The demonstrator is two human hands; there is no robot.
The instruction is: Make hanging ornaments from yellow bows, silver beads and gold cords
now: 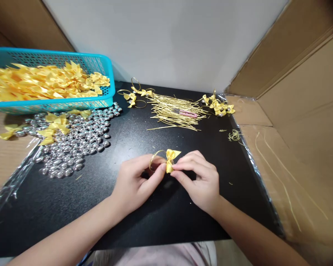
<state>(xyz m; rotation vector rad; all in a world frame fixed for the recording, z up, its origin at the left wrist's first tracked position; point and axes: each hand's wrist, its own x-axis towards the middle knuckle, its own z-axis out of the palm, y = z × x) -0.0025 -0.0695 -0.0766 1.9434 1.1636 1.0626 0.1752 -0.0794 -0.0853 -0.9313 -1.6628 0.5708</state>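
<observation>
Over the middle of the black tabletop, a yellow ribbon bow (170,161) is held between both my hands. A gold wire loop (152,162) curves out from its left side. My left hand (140,177) is closed, with thumb and fingers pinching the bow and wire from the left. From the right, the thumb and fingertips of my right hand (198,177) pinch the bow's edge. What lies behind the bow, between the fingertips, is hidden. Beyond my hands is a heap of cut gold wires (172,112) with a pink-handled tool (188,113) lying on it.
A turquoise basket (111,79) of yellow bows (58,81) stands at the back left. Silver beads (72,147) spread before it. Finished-looking bows on wire loops (131,98) and more bows (219,107) flank the wires. Cardboard walls (308,92) rise at the right.
</observation>
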